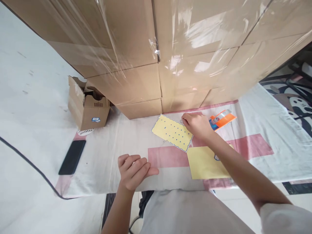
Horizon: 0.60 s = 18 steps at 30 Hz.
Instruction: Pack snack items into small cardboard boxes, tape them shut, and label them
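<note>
A yellow card (170, 130) with small blue dots and a dark wavy outline lies tilted on the pink and white cloth. My right hand (196, 125) is over its upper right edge, fingers pinched together near a small pale piece that I cannot make out. Beyond that hand rests an orange and blue packet (223, 120). A plain yellow sheet (204, 162) lies partly under my right forearm, with a small outlined shape on it. My left hand (134, 170) hovers palm up near the front edge, fingers loosely curled and thumb pointing right, with nothing visible in it.
Stacked cardboard boxes (138, 91) wrapped in clear film stand along the back. At the left are a small open carton (95, 113), a black phone (72, 157) and a dark cable (31, 164). The table's front edge runs close to my body.
</note>
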Motion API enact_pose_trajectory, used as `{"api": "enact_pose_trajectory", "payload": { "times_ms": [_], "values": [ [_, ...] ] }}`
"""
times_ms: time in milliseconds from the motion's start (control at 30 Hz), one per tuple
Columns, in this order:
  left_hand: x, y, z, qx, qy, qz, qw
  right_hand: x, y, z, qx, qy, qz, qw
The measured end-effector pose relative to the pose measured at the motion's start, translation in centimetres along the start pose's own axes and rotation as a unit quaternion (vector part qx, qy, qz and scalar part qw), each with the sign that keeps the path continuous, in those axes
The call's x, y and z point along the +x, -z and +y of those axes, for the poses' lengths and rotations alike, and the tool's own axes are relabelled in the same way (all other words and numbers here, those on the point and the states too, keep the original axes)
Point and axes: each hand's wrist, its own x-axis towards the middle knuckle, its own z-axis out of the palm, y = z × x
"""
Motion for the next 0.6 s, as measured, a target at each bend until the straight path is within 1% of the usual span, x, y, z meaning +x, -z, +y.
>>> {"api": "enact_pose_trajectory", "payload": {
  "times_ms": [67, 167, 267, 333, 433, 600],
  "values": [
    [-1.6, -0.3, 0.5, -0.016, 0.033, -0.014, 0.999, 1.5, -1.2, 1.5, -0.020, 0.033, -0.040, 0.998],
    [-3.6, -0.4, 1.1, -0.028, 0.074, -0.037, 0.996, 2.4, -2.2, 2.2, -0.042, 0.080, -0.102, 0.991],
    [-5.1, -0.2, 1.5, -0.038, 0.113, -0.043, 0.992, 2.1, -2.8, 2.2, -0.050, 0.085, -0.148, 0.984],
    [-5.9, -0.1, 1.7, -0.049, 0.137, -0.044, 0.988, 1.7, -2.8, 2.4, -0.043, 0.074, -0.162, 0.983],
    [-6.8, 0.0, 1.7, -0.062, 0.158, -0.043, 0.985, 1.2, -2.7, 2.9, -0.025, 0.040, -0.153, 0.987],
    [-7.2, 0.4, 0.8, -0.056, 0.165, -0.042, 0.984, 1.0, -2.3, 3.4, 0.001, -0.043, -0.080, 0.996]
  ]
}}
